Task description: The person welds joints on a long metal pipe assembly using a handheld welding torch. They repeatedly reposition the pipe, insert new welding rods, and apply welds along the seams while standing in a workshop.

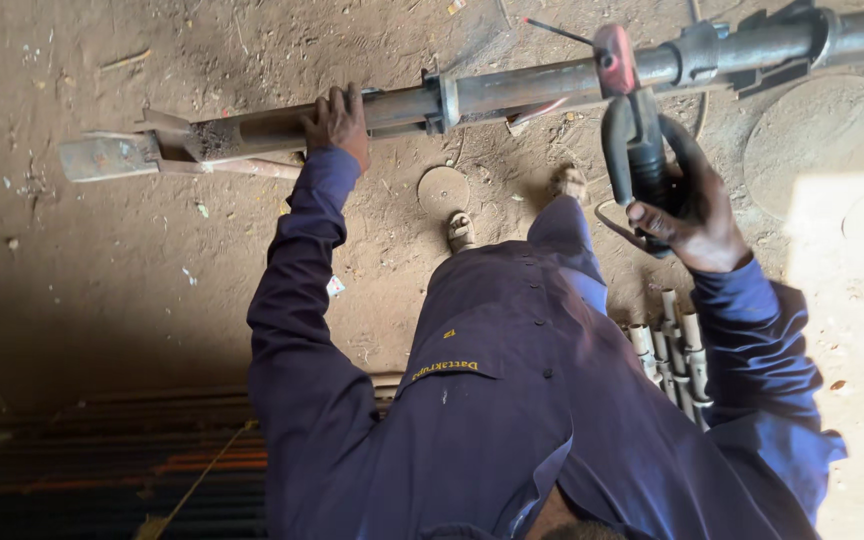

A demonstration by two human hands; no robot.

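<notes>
Steadying a Steel Pipe Over a Dirt Floor

Looking down from the head camera, a person in dark blue overalls leans over a long rusty steel pipe point(512, 90) that runs across the top of the frame, from a flat metal end piece point(107, 157) at the left to a black clamp fitting point(752, 45) at the right. The left hand point(340, 122) rests on top of the pipe near its left end, its fingers point(337, 100) curled over the tube and gripping it. The right hand point(687, 215) sits below the pipe toward the right, fingers closed around the black handle of an electrode holder point(637, 130), whose red head point(615, 58) meets the pipe and carries a thin welding rod point(557, 32) angled up to the left. Between the arms, the person's two shoes point(462, 230) stand on the sandy dirt floor point(102, 270), just beside a round metal disc point(443, 189) lying flat. A bundle of short pale tube pieces point(672, 350) lies near the right sleeve. A larger round plate point(812, 140) lies on the ground at the right, partly in bright sunlight. Stacked rusty bars point(102, 460) fill the shadowed lower left corner
</notes>
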